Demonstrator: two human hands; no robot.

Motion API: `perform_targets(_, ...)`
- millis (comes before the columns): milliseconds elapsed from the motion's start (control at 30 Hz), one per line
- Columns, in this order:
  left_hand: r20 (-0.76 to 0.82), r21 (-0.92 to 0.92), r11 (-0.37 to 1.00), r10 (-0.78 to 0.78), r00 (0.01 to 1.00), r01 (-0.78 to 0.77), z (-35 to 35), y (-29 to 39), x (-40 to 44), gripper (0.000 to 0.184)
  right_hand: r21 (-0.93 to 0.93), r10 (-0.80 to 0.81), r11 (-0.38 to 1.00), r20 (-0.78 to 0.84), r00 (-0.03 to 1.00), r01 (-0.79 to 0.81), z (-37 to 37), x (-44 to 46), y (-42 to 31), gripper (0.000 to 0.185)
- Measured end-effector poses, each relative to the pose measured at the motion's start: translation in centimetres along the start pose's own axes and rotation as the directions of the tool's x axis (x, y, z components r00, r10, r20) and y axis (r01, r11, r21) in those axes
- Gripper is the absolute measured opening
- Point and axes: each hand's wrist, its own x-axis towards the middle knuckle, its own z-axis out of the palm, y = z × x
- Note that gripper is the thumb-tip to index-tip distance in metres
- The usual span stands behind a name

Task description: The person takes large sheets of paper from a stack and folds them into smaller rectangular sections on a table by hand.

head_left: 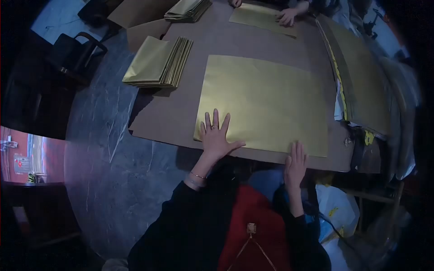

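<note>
A large sheet of gold paper (266, 101) lies flat on the brown cardboard table cover (167, 113) in front of me. My left hand (218, 135) rests on its near left corner with the fingers spread and the thumb out to the right; a ring and a bracelet show on it. At the near edge, toward the right, my right hand (296, 162) touches the sheet with its fingertips, the fingers straight and close together. Neither hand holds anything.
A stack of folded gold paper (158, 63) sits at the table's left edge, another (187, 9) farther back. To the right lies a thick pile of gold sheets (357, 72). Across the table, a person's hand (287, 17) rests on another gold sheet (257, 17). A black chair (74, 56) stands left.
</note>
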Motion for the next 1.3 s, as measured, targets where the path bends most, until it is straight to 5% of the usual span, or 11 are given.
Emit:
perform_targets(100,-0.014,-0.025,1.0,0.019,1.0,-0.019,-0.1,-1.0,-0.1,0.107,0.029,-0.02,0.999,-0.032,0.999,0.02,0.1,-0.1,0.2,0.044)
perform_targets(500,-0.084,0.066,0.922,-0.377,0.923,0.382,-4.3,-8.3,-2.6,0.117,-0.055,-0.013,0.998,-0.03,0.999,0.011,0.6,0.0,0.5,0.045)
perform_targets(867,-0.127,0.029,0.894,-0.44,0.889,0.447,-3.4,-10.8,-3.5,0.116,-0.017,0.041,0.999,0.045,0.998,-0.041,0.3,0.4,-1.8,0.046)
perform_targets(967,-0.123,0.036,0.906,-0.415,0.902,0.422,-3.7,-10.4,-3.5,0.112,0.164,-0.266,0.954,0.082,0.961,0.25,-1.0,1.2,-7.6,0.052)
perform_targets(1100,-0.133,0.007,0.924,-0.377,0.916,0.382,-3.1,-10.8,-3.5,0.109,0.331,-0.615,0.757,0.072,0.785,0.563,-1.1,2.7,-16.2,0.056)
perform_targets(1300,-0.107,-0.009,0.925,-0.378,0.92,0.379,-3.2,-10.7,-3.5,0.107,0.401,-0.656,0.683,-0.033,0.754,0.611,1.9,2.4,-18.4,0.062)
